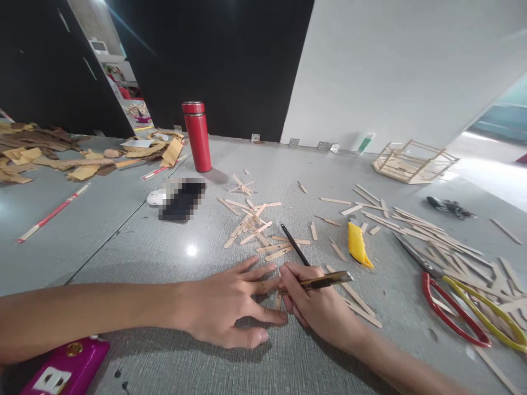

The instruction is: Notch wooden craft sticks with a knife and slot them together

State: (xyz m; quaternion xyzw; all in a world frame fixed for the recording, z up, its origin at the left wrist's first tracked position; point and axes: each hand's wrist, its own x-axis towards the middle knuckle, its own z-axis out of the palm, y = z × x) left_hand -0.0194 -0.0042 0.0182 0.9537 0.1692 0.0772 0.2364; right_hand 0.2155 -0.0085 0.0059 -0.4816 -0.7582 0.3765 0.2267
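My left hand [224, 302] lies palm down on the grey tabletop with its fingers spread. Its fingertips are beside a short wooden craft stick [279, 300], partly hidden between my two hands. My right hand [315, 296] is closed around a slim gold-coloured utility knife [327, 280], its back end pointing right; the working tip is hidden by the fingers. A black pen [294, 244] runs up and left from behind the right hand; whether the fingers touch it, I cannot tell. Just beyond the hands lies a loose pile of craft sticks [251, 222].
A yellow cutter [358, 244] and red-and-yellow-handled scissors [432, 271] lie to the right by many sticks [448, 236]. A stick frame [411, 164] stands farther back. Leftward are a red flask [197, 137], a phone [183, 200], brown scraps [53, 151] and a purple power strip [69, 367].
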